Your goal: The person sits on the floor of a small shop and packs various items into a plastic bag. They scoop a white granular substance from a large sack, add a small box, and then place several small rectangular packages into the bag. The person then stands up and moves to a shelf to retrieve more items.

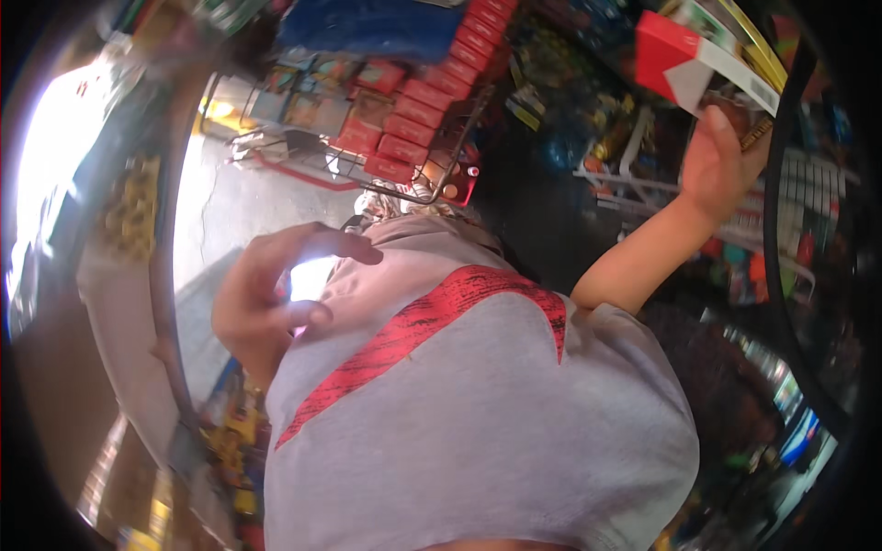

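My left hand [265, 296] hangs in front of my shirt at the left, its thumb and fingers curled apart with nothing between them. My right hand [720, 162] is raised at the upper right, the arm stretched away from my body. Its thumb lies against the lower edge of a tilted red and white pack [668, 62]; the other fingers are mostly hidden. Close to that hand are a dark brown pack with gold lettering [756, 134] and a yellow-edged pack [754, 41]. My grey shirt [468, 427] with a red printed stripe fills the middle.
Ahead, a wire rack [448, 186] holds rows of red boxes [406, 127], with a blue surface [372, 27] above. White wire shelving [634, 186] with blurred goods stands at the right. A pale wall or floor [227, 200] and a pale counter-like edge [124, 330] lie left.
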Action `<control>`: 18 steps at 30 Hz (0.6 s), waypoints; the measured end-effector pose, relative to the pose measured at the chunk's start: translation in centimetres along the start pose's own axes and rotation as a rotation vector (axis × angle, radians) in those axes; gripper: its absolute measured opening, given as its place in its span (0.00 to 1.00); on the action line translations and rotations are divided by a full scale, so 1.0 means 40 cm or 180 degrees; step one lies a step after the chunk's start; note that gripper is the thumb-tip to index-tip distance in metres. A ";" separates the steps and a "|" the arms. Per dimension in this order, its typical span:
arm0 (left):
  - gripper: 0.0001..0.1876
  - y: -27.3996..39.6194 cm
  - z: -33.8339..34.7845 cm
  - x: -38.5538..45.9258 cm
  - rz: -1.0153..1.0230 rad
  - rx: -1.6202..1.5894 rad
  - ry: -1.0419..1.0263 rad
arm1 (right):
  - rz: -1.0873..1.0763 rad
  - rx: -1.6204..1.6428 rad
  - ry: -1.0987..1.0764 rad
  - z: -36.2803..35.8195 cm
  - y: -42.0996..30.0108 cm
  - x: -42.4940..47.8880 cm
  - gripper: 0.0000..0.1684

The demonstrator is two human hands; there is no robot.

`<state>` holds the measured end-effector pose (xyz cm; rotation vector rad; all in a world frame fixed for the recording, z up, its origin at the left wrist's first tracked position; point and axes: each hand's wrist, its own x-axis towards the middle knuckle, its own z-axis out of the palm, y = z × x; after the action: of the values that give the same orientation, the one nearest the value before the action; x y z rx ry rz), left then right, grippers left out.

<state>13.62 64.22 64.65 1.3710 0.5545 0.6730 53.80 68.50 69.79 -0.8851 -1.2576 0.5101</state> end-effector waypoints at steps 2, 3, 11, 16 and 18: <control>0.36 0.012 -0.013 0.020 0.0035 0.0170 -0.0023 | 0.0122 -0.0417 0.0846 -0.022 -0.022 -0.037 0.29; 0.37 0.016 -0.031 0.037 0.0087 0.0268 0.0008 | 0.0317 0.0036 0.1090 -0.037 -0.036 -0.053 0.27; 0.29 0.001 -0.067 0.159 0.0755 -0.0100 -0.0230 | 0.1164 0.1402 0.1274 -0.142 0.065 -0.142 0.26; 0.29 -0.017 0.017 0.232 0.0396 -0.0054 0.0345 | 0.1725 0.1988 0.0509 0.027 0.156 -0.137 0.40; 0.44 -0.028 0.078 0.279 0.0600 -0.0003 0.0781 | 0.2005 0.1755 0.0124 0.059 0.133 -0.158 0.45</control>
<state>23.75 69.98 64.24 1.3593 0.6231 1.0035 50.55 67.48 61.89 -0.7939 -0.7160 1.2636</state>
